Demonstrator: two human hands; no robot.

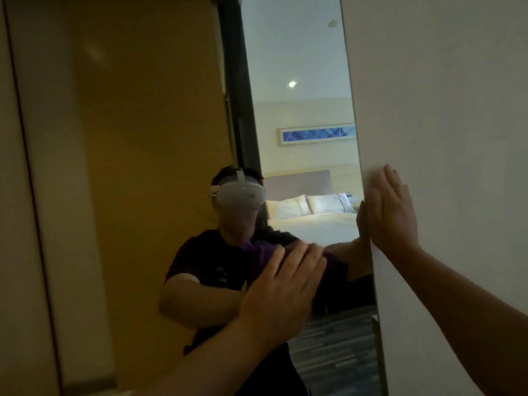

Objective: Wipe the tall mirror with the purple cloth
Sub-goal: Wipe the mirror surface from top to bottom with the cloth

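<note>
While the left hand (281, 284) lies flat against the tall mirror (148, 172) with the purple cloth (261, 254) pinned under its palm, the wiping stroke is the step in hand. The fingers are spread and extended, not curled; the cloth is held by pressure against the glass, not pinched, and it shows only as a bunched edge above the knuckles and as a darker fold past the fingertips. The right hand (390, 212) is open and empty, pressed flat on the pale wall panel (443, 138) just beside the mirror's right edge, apparently as a brace.

To do this stroke well, I judge the palm should keep even pressure so the cloth does not slip out from under the fingers, and the bunched part above the hand should be flattened so more fabric meets the glass. Overlapping passes, worked from the glass above the hand down to the glass below it, would leave fewer streaks; the large area to the left of the grip looks hazy, though blur may account for that. The bracing hand should stay on the panel and off the glass, to avoid fresh prints.

No brand, label or writing can be read anywhere; the reflected framed picture (318, 134) above the hand shows only blue shapes.
</note>
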